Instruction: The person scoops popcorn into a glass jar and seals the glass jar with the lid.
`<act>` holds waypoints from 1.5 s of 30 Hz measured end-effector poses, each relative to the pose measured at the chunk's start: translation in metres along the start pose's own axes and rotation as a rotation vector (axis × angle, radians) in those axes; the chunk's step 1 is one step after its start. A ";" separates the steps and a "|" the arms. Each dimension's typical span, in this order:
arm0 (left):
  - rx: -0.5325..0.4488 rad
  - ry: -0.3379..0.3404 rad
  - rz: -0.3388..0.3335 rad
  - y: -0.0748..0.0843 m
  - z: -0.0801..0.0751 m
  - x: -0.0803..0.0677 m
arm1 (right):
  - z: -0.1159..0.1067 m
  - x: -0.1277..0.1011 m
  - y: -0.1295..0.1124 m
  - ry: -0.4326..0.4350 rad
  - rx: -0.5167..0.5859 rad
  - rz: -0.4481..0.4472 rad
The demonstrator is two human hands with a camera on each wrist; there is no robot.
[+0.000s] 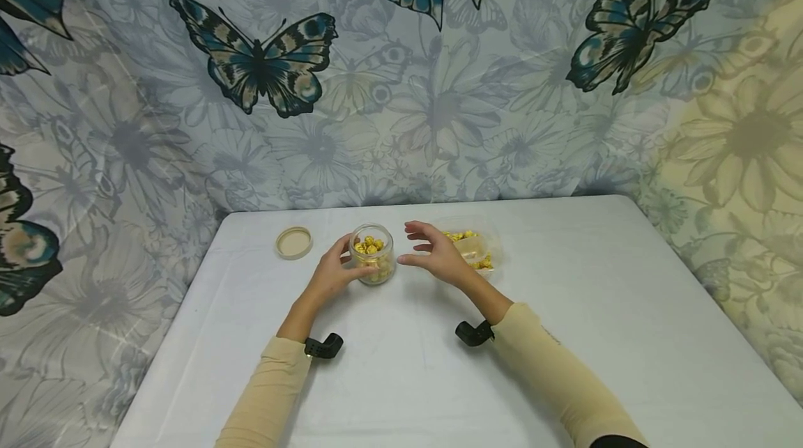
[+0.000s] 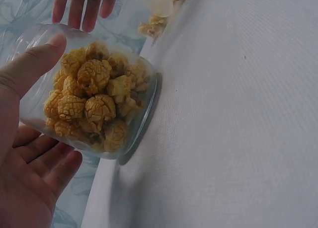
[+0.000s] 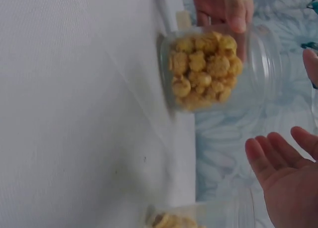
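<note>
A clear glass jar (image 1: 390, 268) stands upright on the table, partly filled with caramel-coloured popcorn (image 2: 94, 96). My left hand (image 1: 329, 274) grips it from the left, its thumb on the near side and its fingers round the far side. To the right of the jar, my right hand (image 1: 439, 253) is held apart from it, fingers loosely spread and nothing in them. The right wrist view shows the same gap between the right hand (image 3: 288, 176) and the jar (image 3: 256, 69). The jar has no lid on it.
Behind my right hand is a clear plastic container (image 1: 498, 246) with more popcorn, partly hidden by that hand. A round pale lid (image 1: 293, 243) lies left of the jar. White cloth covers the table (image 1: 401, 378), and a butterfly-patterned backdrop (image 1: 433, 127) hangs behind.
</note>
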State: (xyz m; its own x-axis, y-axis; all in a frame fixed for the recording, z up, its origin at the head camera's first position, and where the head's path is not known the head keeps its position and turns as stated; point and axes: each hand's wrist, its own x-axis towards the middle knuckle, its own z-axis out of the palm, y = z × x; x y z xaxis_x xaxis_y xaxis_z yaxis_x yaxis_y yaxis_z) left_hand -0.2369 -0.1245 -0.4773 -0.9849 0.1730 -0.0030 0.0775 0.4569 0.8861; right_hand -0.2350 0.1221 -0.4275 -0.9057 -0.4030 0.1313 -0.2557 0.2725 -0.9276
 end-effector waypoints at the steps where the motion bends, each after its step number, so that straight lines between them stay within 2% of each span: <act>1: -0.003 -0.001 0.003 0.000 0.000 0.000 | 0.002 -0.001 -0.007 -0.005 -0.011 -0.002; 3: -0.007 -0.003 0.005 -0.001 -0.001 -0.001 | 0.007 -0.004 -0.019 -0.017 -0.047 -0.010; 11: -0.029 -0.019 0.024 -0.002 -0.002 -0.003 | 0.028 0.016 0.023 -0.003 -0.133 0.006; 18: -0.041 -0.035 0.050 -0.004 -0.004 -0.004 | 0.038 0.020 0.028 0.006 -0.109 0.007; 28: -0.056 -0.069 0.053 -0.007 -0.006 -0.002 | 0.048 0.030 0.037 -0.003 0.034 0.013; 45: -0.023 -0.066 0.045 -0.007 -0.006 -0.003 | 0.056 0.032 0.040 0.059 -0.017 0.001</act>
State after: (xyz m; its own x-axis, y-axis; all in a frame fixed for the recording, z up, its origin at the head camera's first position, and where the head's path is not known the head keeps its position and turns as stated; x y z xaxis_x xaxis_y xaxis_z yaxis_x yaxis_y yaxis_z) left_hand -0.2354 -0.1329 -0.4805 -0.9682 0.2502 0.0070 0.1169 0.4275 0.8964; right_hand -0.2556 0.0708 -0.4803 -0.9242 -0.3507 0.1514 -0.2603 0.2882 -0.9215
